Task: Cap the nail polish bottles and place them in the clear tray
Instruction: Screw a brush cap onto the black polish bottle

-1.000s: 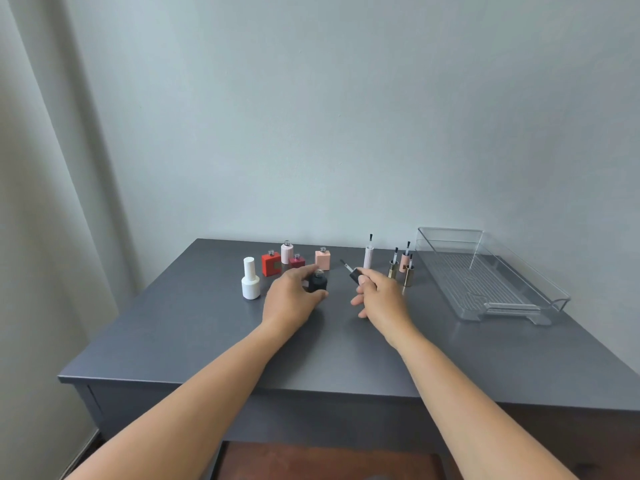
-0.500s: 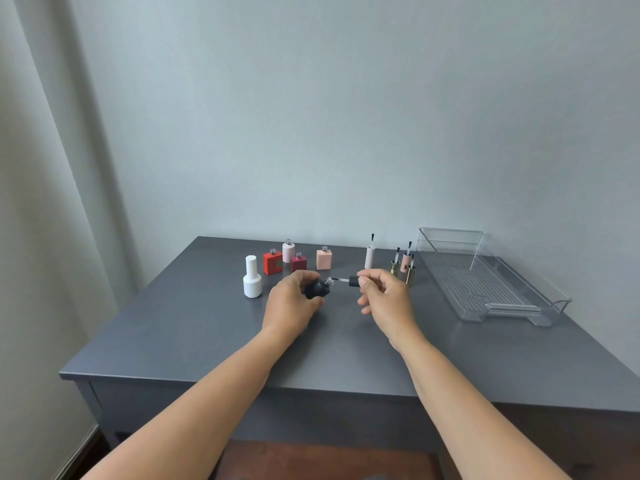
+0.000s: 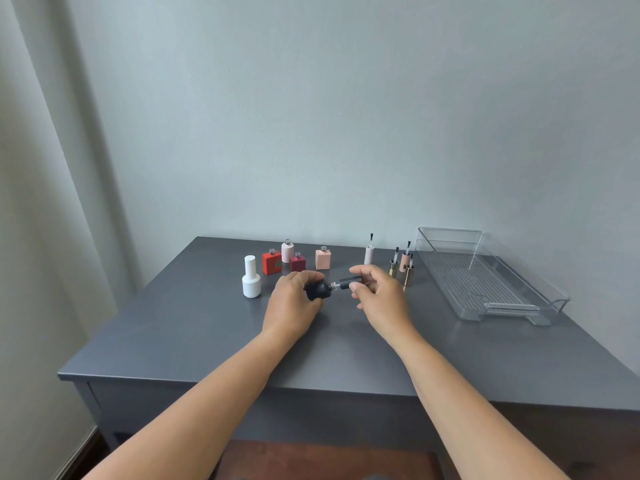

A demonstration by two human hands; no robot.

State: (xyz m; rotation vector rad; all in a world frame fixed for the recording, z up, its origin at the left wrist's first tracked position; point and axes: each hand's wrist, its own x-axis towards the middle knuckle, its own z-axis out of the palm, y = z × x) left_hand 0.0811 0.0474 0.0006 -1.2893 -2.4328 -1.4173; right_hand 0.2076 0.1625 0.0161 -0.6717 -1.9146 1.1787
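Note:
My left hand (image 3: 294, 306) grips a black nail polish bottle (image 3: 318, 290), tipped on its side with its threaded neck pointing right. My right hand (image 3: 379, 299) pinches the black cap (image 3: 350, 282), whose open end meets the bottle neck. Behind stand a capped white bottle (image 3: 251, 277) and uncapped red (image 3: 271, 262), pale pink (image 3: 287, 251), dark pink (image 3: 298, 262) and peach (image 3: 322, 258) bottles. Loose caps with brushes pointing up stand at the right: a white one (image 3: 369, 252) and a cluster of gold and pink ones (image 3: 402, 265). The clear tray (image 3: 485, 275) holds nothing.
Everything sits on a dark grey table (image 3: 346, 341) against a pale wall. The tray lies along the table's right side, near the edge. A curtain (image 3: 45, 202) hangs at the left. The table's front edge runs just under my forearms.
The bottle was lifted and tipped sideways. My right hand slid the cap's brush into the neck, and the cap now sits against the threads.

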